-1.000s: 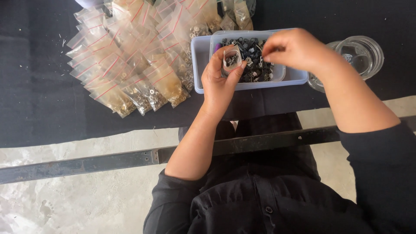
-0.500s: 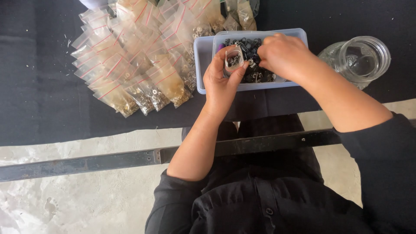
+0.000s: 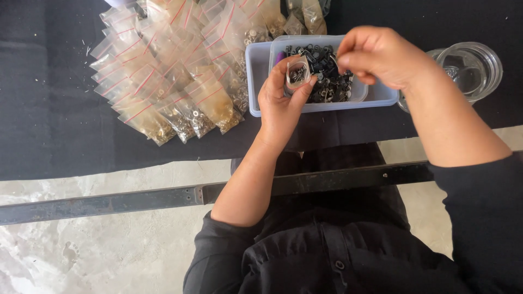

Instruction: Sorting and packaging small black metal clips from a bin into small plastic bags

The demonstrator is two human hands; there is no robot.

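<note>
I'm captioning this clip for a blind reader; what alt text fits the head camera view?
Seen from above, a person's left hand holds a small clear bag open over a plastic tray of small dark metal parts, while the right hand pinches above it. A pile of filled bags lies to the left and a clear jar to the right on a black cloth.

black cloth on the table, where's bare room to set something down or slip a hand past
Bare black cloth lies left of the heap of small bags, and a strip runs along the near edge below the heap. Crowded: the plastic tray touches the bags, both hands, left and right, work over it, and the glass jar sits right.
</note>
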